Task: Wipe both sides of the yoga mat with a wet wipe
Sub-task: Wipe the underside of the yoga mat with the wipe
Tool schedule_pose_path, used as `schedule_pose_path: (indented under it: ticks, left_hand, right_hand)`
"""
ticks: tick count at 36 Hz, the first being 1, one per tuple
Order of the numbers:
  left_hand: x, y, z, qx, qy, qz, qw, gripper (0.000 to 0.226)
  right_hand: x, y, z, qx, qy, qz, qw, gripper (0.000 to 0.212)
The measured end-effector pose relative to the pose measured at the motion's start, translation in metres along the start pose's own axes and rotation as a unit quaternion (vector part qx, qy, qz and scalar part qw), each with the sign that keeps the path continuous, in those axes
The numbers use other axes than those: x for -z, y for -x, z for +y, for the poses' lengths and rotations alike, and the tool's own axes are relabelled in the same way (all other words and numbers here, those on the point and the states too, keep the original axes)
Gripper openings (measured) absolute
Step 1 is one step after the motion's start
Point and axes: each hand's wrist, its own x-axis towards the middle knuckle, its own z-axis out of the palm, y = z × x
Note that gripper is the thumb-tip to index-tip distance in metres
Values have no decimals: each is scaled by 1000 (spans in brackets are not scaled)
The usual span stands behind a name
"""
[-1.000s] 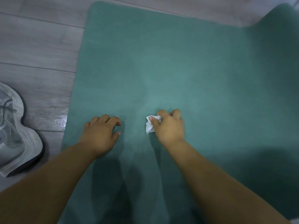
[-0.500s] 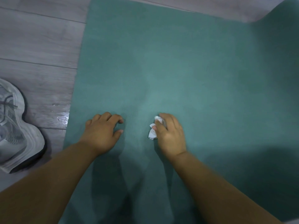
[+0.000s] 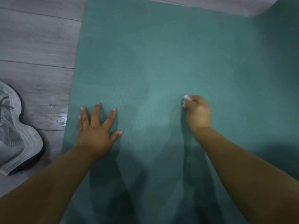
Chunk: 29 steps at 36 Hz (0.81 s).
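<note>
A teal yoga mat (image 3: 169,59) lies flat on the floor and fills most of the view. My left hand (image 3: 95,126) rests on the mat near its left edge, palm down with the fingers spread and straight. My right hand (image 3: 198,113) is curled round a crumpled white wet wipe (image 3: 186,99) and presses it on the mat at centre right. Only small white bits of the wipe show at the fingertips; the rest is hidden in the hand. The right hand is motion-blurred.
Grey wooden floorboards (image 3: 37,46) run along the mat's left side and far end. A grey sneaker (image 3: 14,131) sits on the floor at the left, close to the mat's edge. The mat's far right part (image 3: 284,21) rises up at the top right corner.
My right hand has slid to the right across the mat with the wipe. My left hand's curled fingers have straightened and spread flat on the mat.
</note>
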Motion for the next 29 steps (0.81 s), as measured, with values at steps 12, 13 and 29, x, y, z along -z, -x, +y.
schedule_pose_path:
  ticks: [12, 13, 29]
  left_hand:
    - [-1, 1, -6, -18, 49, 30, 998, 103]
    - [-2, 1, -6, -19, 50, 29, 998, 99]
    - [-4, -1, -8, -18, 70, 44, 996, 102]
  right_hand:
    - [-51, 56, -93, 354, -92, -116, 923, 30]
    - [-48, 54, -86, 382, -84, -134, 911, 32]
    - [-51, 16, -110, 110, -37, -49, 992, 19]
